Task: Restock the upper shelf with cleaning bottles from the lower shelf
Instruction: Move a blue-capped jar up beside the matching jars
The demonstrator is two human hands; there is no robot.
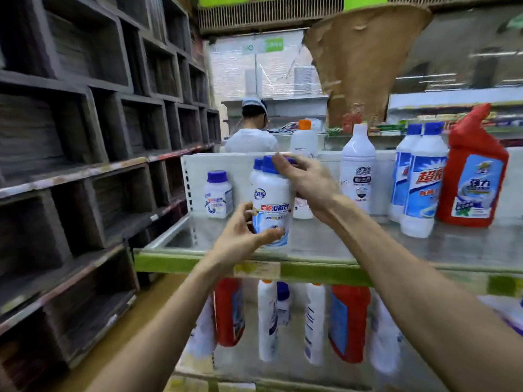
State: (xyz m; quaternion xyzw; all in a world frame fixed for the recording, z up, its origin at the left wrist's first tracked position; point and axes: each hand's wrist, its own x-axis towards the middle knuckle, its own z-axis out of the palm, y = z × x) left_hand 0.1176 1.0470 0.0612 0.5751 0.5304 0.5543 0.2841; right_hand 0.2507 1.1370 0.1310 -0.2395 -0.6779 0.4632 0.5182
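I am looking into a shop, a small general store as far as I can judge. Before me stands a metal rack whose upper shelf has a green front edge with a paper price tag stuck on it. Cleaning goods stand there in repeats, printed labels facing out: a blue-capped bottle, a similar small bottle near it, two tall white bottles side by side, and a red bottle. The lower shelf holds more red and white ones. To my left run dark wooden racks with label strips along their edges. Farther back, a person in a white cap faces another display.
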